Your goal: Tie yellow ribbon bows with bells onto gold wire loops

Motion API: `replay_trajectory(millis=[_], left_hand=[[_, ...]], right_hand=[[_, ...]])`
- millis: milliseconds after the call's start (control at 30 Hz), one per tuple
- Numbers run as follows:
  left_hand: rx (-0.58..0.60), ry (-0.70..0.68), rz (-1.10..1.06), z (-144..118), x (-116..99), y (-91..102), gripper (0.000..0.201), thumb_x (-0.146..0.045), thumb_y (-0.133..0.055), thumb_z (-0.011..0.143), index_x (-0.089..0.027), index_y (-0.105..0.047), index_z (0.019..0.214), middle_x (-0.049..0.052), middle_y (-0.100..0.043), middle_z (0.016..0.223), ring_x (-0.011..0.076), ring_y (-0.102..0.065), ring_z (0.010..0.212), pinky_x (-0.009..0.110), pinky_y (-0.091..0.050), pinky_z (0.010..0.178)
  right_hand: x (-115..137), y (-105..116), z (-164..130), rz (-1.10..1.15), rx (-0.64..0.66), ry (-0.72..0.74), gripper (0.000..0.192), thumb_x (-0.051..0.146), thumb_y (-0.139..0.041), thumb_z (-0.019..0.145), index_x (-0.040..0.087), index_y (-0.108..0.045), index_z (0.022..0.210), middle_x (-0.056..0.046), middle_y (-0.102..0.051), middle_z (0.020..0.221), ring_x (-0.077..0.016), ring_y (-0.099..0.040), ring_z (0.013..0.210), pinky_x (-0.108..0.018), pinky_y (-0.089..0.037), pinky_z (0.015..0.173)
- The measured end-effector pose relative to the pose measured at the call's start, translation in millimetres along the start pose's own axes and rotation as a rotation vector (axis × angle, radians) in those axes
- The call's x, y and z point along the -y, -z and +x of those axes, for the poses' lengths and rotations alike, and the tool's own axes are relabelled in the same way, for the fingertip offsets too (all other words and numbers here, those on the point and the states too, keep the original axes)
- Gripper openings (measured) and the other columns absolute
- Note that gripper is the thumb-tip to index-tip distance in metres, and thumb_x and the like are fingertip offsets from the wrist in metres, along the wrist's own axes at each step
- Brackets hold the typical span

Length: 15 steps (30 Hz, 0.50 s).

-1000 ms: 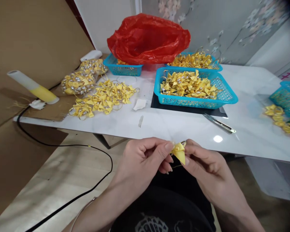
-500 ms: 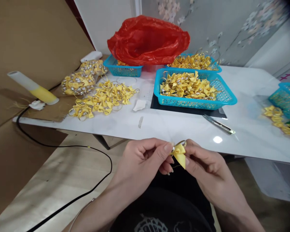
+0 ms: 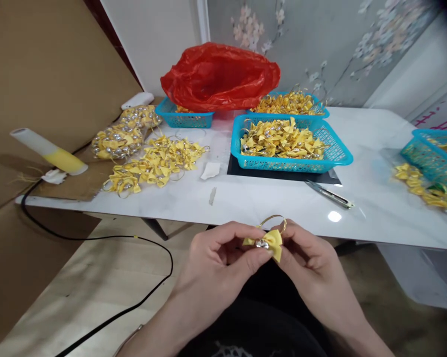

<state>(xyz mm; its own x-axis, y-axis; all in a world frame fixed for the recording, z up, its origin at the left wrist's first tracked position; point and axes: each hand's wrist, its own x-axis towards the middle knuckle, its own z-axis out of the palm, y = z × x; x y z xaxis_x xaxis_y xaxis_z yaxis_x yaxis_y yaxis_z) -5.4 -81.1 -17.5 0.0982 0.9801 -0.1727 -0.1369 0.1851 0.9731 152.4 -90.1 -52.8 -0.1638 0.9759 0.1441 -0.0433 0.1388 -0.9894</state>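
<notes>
Both of my hands hold one small yellow ribbon bow (image 3: 271, 241) with a silver bead at its middle and a thin metal ring above it. My left hand (image 3: 218, 258) pinches the bow's left side between thumb and forefinger. My right hand (image 3: 308, 263) grips its right side. The bow hangs in front of the white table's near edge (image 3: 245, 218), above my lap.
A blue basket (image 3: 338, 157) full of yellow bows stands mid-table, two more behind it under a red plastic bag (image 3: 219, 77), another at the right (image 3: 427, 153). Loose bows (image 3: 156, 161) lie left. Metal tweezers (image 3: 329, 194), a white and yellow tube (image 3: 46, 151) and a black cable (image 3: 134, 238) are nearby.
The bow has turned so its front and silver bead face me, and both hands have dropped slightly. The view has tilted, shifting the table left.
</notes>
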Motion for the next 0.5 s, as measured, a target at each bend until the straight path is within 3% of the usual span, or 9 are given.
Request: replay_trajectory(millis=[133, 400, 500], left_hand=[[0.037, 0.015, -0.028, -1.0, 4.9, 1.6, 0.019, -0.009, -0.082, 0.067, -0.025, -0.080, 0.079, -0.002, -0.079, 0.077, 0.0119, -0.071, 0.072, 0.017, -0.057, 0.070], [0.121, 0.022, -0.100, -0.4, 5.8, 6.2, 0.018, -0.010, -0.080, 0.072, -0.024, -0.081, 0.083, -0.002, -0.078, 0.076, 0.0083, -0.069, 0.069, 0.011, -0.054, 0.066], [0.079, 0.008, -0.057, 1.3, 6.0, 5.1, 0.019, -0.008, -0.080, 0.069, -0.024, -0.080, 0.078, -0.004, -0.078, 0.073, 0.0078, -0.070, 0.066, 0.011, -0.055, 0.064]], right_hand=[[-4.3, 0.2, 1.6, -0.029, -0.028, 0.031, 0.015, 0.013, -0.056, 0.092, 0.024, -0.059, 0.081, 0.004, -0.056, 0.078, -0.0106, -0.052, 0.071, -0.019, -0.045, 0.064], [-6.2, 3.6, 3.4, -0.163, -0.018, 0.146, 0.015, 0.013, -0.055, 0.093, 0.023, -0.061, 0.083, 0.004, -0.057, 0.076, -0.0089, -0.054, 0.067, -0.016, -0.046, 0.060], [-7.2, 5.4, 0.8, -0.220, -0.024, 0.178, 0.016, 0.011, -0.052, 0.094, 0.026, -0.056, 0.097, 0.004, -0.062, 0.084, -0.0093, -0.060, 0.072, -0.016, -0.052, 0.064]])
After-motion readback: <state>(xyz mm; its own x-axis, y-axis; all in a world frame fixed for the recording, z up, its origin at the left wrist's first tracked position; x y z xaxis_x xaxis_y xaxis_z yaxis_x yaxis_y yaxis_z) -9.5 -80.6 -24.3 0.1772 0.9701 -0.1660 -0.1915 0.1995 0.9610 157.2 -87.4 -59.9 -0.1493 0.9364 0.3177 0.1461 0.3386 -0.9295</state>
